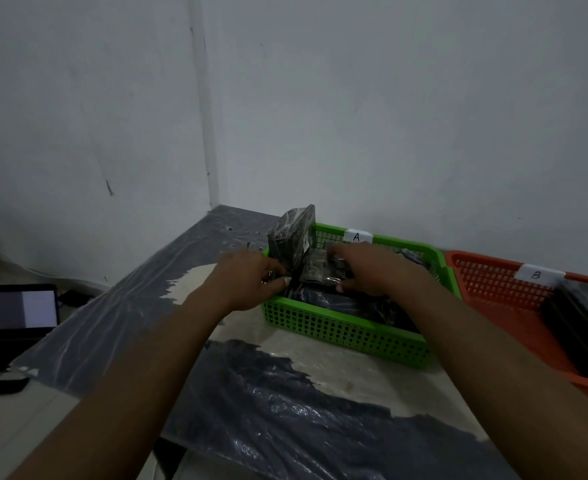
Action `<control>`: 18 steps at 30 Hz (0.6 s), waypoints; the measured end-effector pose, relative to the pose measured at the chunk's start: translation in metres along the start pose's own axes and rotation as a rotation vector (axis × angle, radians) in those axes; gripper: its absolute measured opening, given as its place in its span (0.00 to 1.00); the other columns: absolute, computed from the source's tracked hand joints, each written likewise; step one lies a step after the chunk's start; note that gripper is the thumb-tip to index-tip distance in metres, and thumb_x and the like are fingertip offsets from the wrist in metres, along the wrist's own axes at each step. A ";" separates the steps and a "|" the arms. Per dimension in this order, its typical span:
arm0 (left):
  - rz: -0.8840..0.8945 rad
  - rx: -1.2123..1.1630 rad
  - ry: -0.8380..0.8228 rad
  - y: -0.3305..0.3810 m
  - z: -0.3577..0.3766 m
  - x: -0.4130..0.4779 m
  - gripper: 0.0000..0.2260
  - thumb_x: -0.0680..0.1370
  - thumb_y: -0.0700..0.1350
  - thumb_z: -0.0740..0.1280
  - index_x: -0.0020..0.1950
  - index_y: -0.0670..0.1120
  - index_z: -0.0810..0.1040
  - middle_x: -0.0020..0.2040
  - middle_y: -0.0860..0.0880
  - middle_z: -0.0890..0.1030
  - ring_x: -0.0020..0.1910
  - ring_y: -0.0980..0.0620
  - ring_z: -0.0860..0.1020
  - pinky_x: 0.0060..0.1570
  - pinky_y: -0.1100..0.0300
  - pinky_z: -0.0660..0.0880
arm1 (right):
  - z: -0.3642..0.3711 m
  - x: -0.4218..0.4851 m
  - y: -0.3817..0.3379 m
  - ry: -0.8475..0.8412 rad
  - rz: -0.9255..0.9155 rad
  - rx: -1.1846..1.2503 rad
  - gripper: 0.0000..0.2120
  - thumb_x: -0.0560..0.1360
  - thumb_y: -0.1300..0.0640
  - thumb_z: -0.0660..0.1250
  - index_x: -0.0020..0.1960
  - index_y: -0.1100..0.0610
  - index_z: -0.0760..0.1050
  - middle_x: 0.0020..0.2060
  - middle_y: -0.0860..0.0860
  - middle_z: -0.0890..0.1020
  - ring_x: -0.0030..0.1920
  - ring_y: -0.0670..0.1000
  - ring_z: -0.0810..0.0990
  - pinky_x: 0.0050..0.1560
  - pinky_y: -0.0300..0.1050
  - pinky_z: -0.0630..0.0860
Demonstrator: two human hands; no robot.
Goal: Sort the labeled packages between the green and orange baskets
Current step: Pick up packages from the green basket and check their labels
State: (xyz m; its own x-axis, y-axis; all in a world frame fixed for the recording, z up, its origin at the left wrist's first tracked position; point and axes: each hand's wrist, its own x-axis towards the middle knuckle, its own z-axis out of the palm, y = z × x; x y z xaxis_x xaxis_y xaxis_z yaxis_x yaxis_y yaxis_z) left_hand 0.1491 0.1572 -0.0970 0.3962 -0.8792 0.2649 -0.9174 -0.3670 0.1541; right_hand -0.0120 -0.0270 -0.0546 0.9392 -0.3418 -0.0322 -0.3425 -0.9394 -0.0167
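Left hand [247, 277] pinching upright package [294, 242]; right hand [372, 268] spread in green basket [348, 332].

The basket [346, 329] under my hands is bright green, its walls a grid of small square holes, with a white tag [357, 236] marked with a black A. Beside it the other basket [493, 282] is orange with the same grid, and its white tag [536, 274] carries a dark B. The package [294, 242] I hold is glossy black with a small white label. The table [351, 368] is pale beige under dark grey, wrinkled plastic. The wall [389, 116] is plain grey-white.
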 end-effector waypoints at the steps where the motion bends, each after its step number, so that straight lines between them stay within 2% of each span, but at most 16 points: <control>1: -0.005 0.018 0.026 0.002 0.001 -0.001 0.17 0.80 0.61 0.61 0.62 0.57 0.82 0.47 0.52 0.83 0.47 0.49 0.80 0.53 0.53 0.76 | 0.000 0.000 0.001 -0.002 -0.008 -0.005 0.29 0.75 0.50 0.74 0.71 0.53 0.67 0.68 0.55 0.76 0.64 0.57 0.76 0.53 0.45 0.70; 3: -0.021 0.050 0.093 0.007 0.006 -0.003 0.17 0.80 0.61 0.61 0.62 0.56 0.81 0.48 0.51 0.82 0.49 0.49 0.79 0.55 0.52 0.75 | -0.002 0.001 0.002 -0.005 -0.035 0.002 0.25 0.77 0.51 0.71 0.71 0.53 0.68 0.67 0.55 0.76 0.63 0.56 0.76 0.51 0.43 0.68; 5: -0.047 0.046 0.171 0.012 0.011 -0.004 0.18 0.79 0.61 0.62 0.64 0.53 0.79 0.52 0.50 0.81 0.54 0.47 0.78 0.57 0.51 0.73 | -0.007 0.000 0.004 0.006 -0.069 0.119 0.21 0.79 0.51 0.67 0.71 0.52 0.68 0.64 0.54 0.77 0.58 0.53 0.77 0.52 0.42 0.69; 8: -0.008 -0.077 0.329 0.020 0.013 -0.004 0.23 0.78 0.58 0.67 0.69 0.49 0.73 0.59 0.48 0.78 0.58 0.47 0.76 0.57 0.50 0.73 | -0.018 -0.003 0.005 0.089 -0.117 0.354 0.15 0.82 0.50 0.61 0.67 0.51 0.71 0.58 0.53 0.80 0.53 0.51 0.78 0.54 0.48 0.74; 11: 0.052 -0.412 0.477 0.035 0.005 0.003 0.26 0.78 0.58 0.68 0.73 0.51 0.67 0.64 0.51 0.75 0.61 0.54 0.74 0.59 0.59 0.73 | -0.030 -0.007 0.009 0.200 -0.169 0.564 0.12 0.85 0.53 0.53 0.58 0.57 0.74 0.47 0.57 0.79 0.43 0.51 0.76 0.47 0.50 0.71; 13: 0.013 -0.722 0.438 0.045 -0.005 0.009 0.23 0.79 0.58 0.66 0.72 0.56 0.66 0.63 0.58 0.75 0.58 0.64 0.76 0.55 0.67 0.74 | -0.036 -0.013 0.010 0.219 -0.159 0.762 0.16 0.85 0.53 0.51 0.54 0.61 0.75 0.44 0.61 0.80 0.40 0.50 0.76 0.43 0.47 0.70; 14: -0.026 -0.860 0.395 0.049 -0.010 0.011 0.21 0.80 0.58 0.66 0.71 0.58 0.67 0.61 0.61 0.77 0.56 0.65 0.78 0.54 0.66 0.76 | -0.038 -0.015 0.009 0.211 -0.146 0.853 0.17 0.84 0.52 0.51 0.54 0.61 0.76 0.46 0.62 0.82 0.40 0.50 0.78 0.43 0.46 0.71; 16: -0.100 -1.060 0.365 0.052 -0.014 0.017 0.16 0.80 0.54 0.67 0.67 0.57 0.71 0.54 0.58 0.83 0.53 0.62 0.81 0.51 0.60 0.80 | -0.038 -0.018 0.009 0.193 -0.135 0.950 0.19 0.84 0.51 0.51 0.55 0.60 0.77 0.48 0.64 0.82 0.41 0.53 0.79 0.42 0.46 0.72; 18: -0.122 -1.150 0.410 0.053 -0.015 0.020 0.13 0.79 0.51 0.69 0.63 0.55 0.74 0.51 0.57 0.85 0.49 0.60 0.84 0.45 0.65 0.80 | -0.039 -0.017 0.008 0.226 -0.141 0.950 0.19 0.84 0.49 0.52 0.52 0.58 0.78 0.43 0.61 0.83 0.39 0.51 0.78 0.42 0.47 0.71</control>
State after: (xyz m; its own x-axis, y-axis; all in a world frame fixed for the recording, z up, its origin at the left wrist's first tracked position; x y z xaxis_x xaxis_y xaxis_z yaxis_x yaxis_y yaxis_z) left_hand 0.1088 0.1246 -0.0697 0.6505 -0.6208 0.4376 -0.3877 0.2240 0.8942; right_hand -0.0302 -0.0301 -0.0156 0.9217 -0.3184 0.2215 -0.0114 -0.5932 -0.8049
